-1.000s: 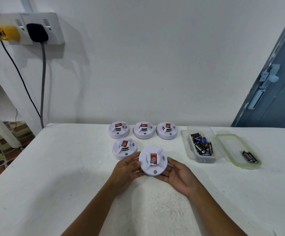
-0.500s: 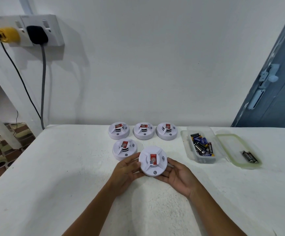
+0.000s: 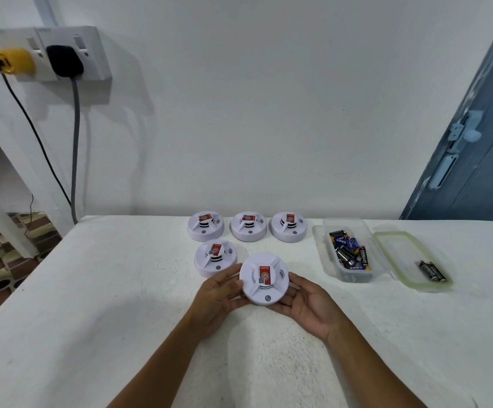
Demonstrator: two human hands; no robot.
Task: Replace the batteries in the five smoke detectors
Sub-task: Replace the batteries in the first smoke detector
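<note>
A: Where is the smoke detector (image 3: 264,278) found at this moment?

B: It is held face-up just above the tabletop (image 3: 107,290), near the front of the group. The left hand (image 3: 218,295) is curled against its left rim, and the right hand (image 3: 310,304) is cupped under its right and near edge, so it is gripped from both sides.

A: And the others?

B: Four more detectors are set on the tabletop: one (image 3: 215,257) just behind the left hand, and three in a row by the wall (image 3: 205,226), (image 3: 248,226), (image 3: 288,226).

A: How is the held unit expected to handle?

B: It is judged to be light, rigid moulded plastic, smooth enough to slip if only pinched. The rim is probably the best place to be gripped, with the raised centre and its red label left untouched. A twist between the two hands may be needed for the base to be freed.

A: Where are the batteries kept?

B: Loose cells are seen in the clear container (image 3: 324,260) to the right; a dark pair (image 3: 432,270) is laid on its lid (image 3: 401,254) beside it.
</note>
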